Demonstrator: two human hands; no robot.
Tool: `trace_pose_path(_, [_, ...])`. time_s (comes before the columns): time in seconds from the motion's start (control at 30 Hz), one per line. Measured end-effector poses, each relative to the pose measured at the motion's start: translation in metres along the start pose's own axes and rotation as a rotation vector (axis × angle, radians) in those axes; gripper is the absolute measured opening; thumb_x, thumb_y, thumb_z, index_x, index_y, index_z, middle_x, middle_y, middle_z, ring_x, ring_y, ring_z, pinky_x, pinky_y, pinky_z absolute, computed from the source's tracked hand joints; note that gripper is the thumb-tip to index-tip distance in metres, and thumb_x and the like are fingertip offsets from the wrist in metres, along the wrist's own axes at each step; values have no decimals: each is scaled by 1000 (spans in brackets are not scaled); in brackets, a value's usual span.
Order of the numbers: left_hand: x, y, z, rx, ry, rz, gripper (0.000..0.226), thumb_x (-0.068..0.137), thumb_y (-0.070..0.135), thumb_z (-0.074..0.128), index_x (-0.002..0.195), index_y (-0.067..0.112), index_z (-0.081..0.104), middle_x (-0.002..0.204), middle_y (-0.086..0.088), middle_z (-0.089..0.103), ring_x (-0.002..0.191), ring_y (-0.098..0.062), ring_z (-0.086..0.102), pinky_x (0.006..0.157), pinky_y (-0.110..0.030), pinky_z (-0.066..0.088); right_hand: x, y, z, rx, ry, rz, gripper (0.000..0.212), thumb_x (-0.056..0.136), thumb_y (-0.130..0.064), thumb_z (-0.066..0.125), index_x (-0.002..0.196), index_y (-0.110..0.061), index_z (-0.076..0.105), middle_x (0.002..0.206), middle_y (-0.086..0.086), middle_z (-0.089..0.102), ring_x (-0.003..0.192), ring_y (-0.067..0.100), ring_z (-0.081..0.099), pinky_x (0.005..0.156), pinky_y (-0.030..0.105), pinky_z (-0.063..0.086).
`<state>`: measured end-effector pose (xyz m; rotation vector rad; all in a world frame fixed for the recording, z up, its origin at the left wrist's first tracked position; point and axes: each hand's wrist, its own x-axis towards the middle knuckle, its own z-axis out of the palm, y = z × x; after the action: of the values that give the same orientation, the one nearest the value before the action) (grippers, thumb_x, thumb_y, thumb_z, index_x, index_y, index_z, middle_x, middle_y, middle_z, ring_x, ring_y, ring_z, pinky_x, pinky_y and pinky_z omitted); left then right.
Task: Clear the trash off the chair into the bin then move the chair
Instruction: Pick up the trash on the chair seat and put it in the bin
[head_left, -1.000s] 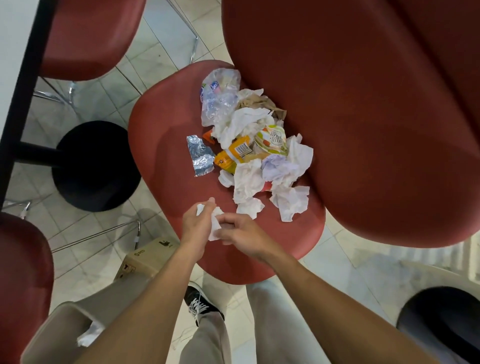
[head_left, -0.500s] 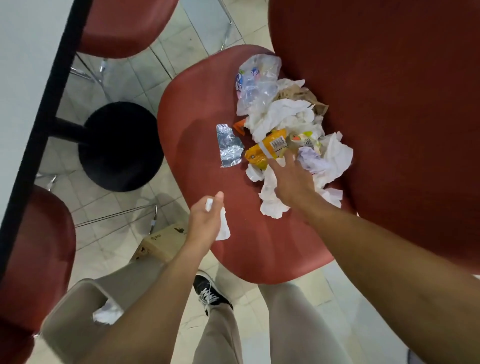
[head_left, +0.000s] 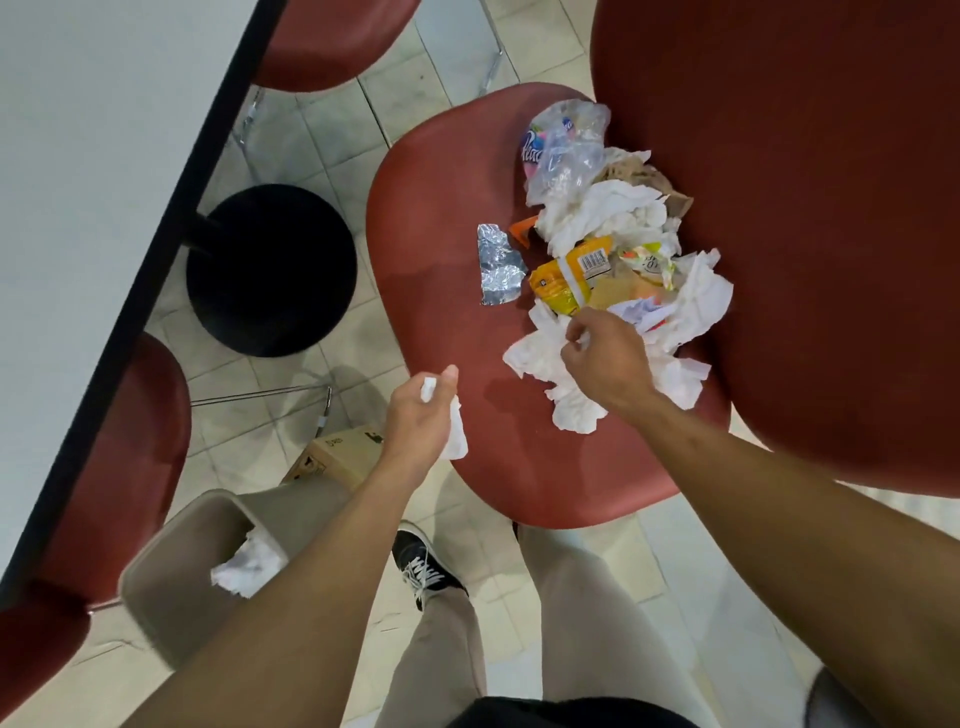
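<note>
Hands (head_left: 418, 415) (head_left: 605, 358) gripping tissues (head_left: 540, 358), red chair (head_left: 431, 208)

So the trash pile (head_left: 613, 244) sits on the chair (head_left: 441, 270) seat, toward the back by the backrest, with a foil scrap (head_left: 497, 265) just left of it. The bin (head_left: 171, 577) is on the floor down left of the chair, tissue (head_left: 244, 564) inside it. A cardboard box (head_left: 337, 454) lies between bin and chair, and the desk (head_left: 93, 156) runs along the far left.

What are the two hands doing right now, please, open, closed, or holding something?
Left hand: closed, holding a crumpled white tissue.
Right hand: closed, pinching a white napkin from the pile on the chair seat.
</note>
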<state>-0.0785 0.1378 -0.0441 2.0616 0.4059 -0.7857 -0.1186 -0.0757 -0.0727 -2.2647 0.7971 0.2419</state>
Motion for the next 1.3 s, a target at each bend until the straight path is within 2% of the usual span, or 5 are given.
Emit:
trace_pose_path(0.2, [-42, -12, -45, -81, 45, -43, 24, 91, 46, 56, 97, 23, 58, 89, 7, 59, 83, -13, 57, 75, -34, 47, -59, -65, 12, 171, -16, 6, 9, 77, -8, 60, 78, -17, 61, 82, -5, 63, 72, 13, 54, 64, 22, 39])
trace_pose_path(0.47, [-87, -78, -138, -114, 171, -63, 38, 84, 5, 50, 113, 25, 36, 95, 1, 52, 81, -18, 55, 63, -30, 47, -143, -143, 79, 128, -142, -101, 10, 81, -7, 61, 84, -15, 66, 88, -3, 66, 77, 15, 59, 69, 23, 44])
trace_pose_path(0.6, [-98, -131, -188, 11, 393, -35, 34, 82, 3, 50, 110, 23, 46, 110, -2, 54, 96, -22, 52, 82, -34, 46, -180, -181, 123, 129, -236, -101, 9, 85, -8, 61, 86, -17, 64, 90, -4, 61, 75, 14, 59, 56, 17, 41])
trace_pose_path(0.9, [-118, -224, -272, 376, 631, 115, 26, 76, 2, 64, 98, 15, 64, 88, -8, 66, 87, -31, 56, 75, -39, 43, -251, -256, 209, 14, -388, -226, 22, 87, -14, 56, 106, -12, 68, 108, 9, 69, 96, 26, 66, 85, 32, 53])
trace_pose_path(1.3, [-106, -235, -272, 339, 403, 45, 47, 75, 22, 75, 119, 24, 60, 118, 0, 61, 107, -25, 54, 84, -33, 45, -263, -260, 230, -139, -517, -299, 36, 85, -10, 57, 118, -22, 66, 124, 5, 59, 104, 24, 60, 94, 33, 50])
